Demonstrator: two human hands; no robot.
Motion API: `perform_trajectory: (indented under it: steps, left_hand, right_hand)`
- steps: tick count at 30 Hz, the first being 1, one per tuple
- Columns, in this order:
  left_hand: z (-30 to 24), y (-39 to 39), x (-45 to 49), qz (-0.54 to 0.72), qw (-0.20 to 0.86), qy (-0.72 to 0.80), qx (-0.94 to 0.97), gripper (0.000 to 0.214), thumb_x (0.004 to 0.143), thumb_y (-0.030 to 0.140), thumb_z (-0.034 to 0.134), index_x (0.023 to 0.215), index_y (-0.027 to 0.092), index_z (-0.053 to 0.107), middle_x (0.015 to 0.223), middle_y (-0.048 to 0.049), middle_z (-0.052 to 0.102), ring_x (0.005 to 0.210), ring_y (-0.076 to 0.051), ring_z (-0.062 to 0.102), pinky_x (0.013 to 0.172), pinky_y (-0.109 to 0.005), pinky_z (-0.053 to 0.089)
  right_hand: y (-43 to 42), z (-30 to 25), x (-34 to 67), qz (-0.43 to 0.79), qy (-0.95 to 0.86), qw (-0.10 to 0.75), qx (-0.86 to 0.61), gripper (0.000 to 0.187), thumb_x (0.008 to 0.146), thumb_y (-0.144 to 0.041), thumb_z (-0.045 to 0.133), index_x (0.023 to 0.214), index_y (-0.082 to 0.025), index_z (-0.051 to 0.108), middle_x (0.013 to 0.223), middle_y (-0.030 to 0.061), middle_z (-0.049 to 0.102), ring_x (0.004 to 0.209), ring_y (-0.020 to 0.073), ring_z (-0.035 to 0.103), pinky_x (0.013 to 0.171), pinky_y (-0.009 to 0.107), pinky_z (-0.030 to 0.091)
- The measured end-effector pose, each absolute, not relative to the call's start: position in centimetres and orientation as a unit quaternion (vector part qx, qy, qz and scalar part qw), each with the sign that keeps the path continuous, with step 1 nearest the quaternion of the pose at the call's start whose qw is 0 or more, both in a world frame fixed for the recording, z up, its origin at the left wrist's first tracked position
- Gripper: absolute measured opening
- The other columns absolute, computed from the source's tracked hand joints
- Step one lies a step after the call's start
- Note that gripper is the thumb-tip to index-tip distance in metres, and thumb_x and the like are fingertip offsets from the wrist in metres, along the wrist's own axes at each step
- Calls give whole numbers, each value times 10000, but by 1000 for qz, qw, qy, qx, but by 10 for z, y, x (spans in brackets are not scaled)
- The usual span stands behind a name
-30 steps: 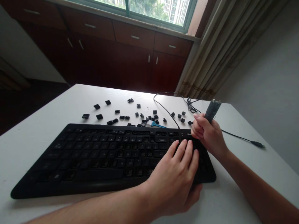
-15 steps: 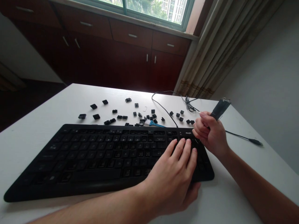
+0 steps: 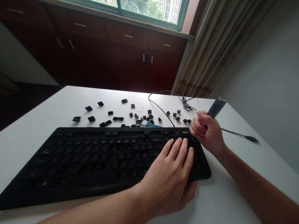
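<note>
A black keyboard lies across the white table, with keycaps absent from several of its positions. My left hand grips its right part, fingers stretched over the keys and thumb at the front edge. Above the keyboard's upper right corner, my right hand is closed around a black keycap puller. The puller's metal-tipped end points up and right, and thin wire shows below the fist, close to the keys. My fingers hide whatever is at the wire's tip.
Loose black keycaps are scattered behind the keyboard. Among them lie a small blue brush and a bent wire piece. The keyboard cable runs to a coiled bundle, with a plug at the right. Cabinets stand beyond the table.
The whole view has shifted slightly, so the keyboard and table sit a little further left in the picture. Both hands keep nearly the same pose and grip.
</note>
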State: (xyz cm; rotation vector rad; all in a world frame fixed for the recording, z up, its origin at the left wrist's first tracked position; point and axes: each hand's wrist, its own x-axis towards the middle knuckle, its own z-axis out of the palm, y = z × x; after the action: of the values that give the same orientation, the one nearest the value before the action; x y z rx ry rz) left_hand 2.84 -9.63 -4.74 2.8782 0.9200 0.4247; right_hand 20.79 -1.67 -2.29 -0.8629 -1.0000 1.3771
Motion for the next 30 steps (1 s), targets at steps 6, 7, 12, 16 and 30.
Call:
perform_trajectory:
  steps: [6,7,12,16,30]
  left_hand:
    - [-48,-96,29,139,48,302,942,666,1041,469,288,1542,31,321,1624,-229,282,1518,-386,233,1246,-518,142]
    - [-48,-96,29,139,48,302,942,664,1043,466,285,1542,30,321,1624,-231,279,1519,-386,232,1246,-520,140]
    - [-47,-96,29,136,56,302,942,660,1044,460,280,1544,30,316,1626,-232,275,1519,-386,231,1247,-516,138]
    - [-47,-97,29,133,59,304,942,663,1043,464,286,1546,34,314,1628,-230,269,1520,-385,228,1248,-514,138]
    - [-45,-97,30,129,41,301,944,669,1033,465,315,1538,28,331,1609,-240,311,1510,-383,259,1236,-517,176]
  right_hand:
    - [-16,-29,207,584,-456,561,-369,368,933,-252,619,638,-214,402,451,-101,298,381,62,201,370,209,213]
    - [-16,-30,207,581,-463,555,-372,366,926,-257,632,643,-214,405,456,-102,310,380,58,213,372,205,218]
    - [-8,-29,205,589,-463,533,-394,373,878,-260,672,630,-215,398,467,-101,320,381,55,230,360,204,220]
    - [-3,-29,207,596,-478,518,-385,388,890,-276,660,621,-217,386,472,-100,314,383,56,228,355,206,220]
    - [5,-33,201,565,-519,479,-427,390,898,-339,689,661,-217,404,498,-100,338,396,57,281,358,203,295]
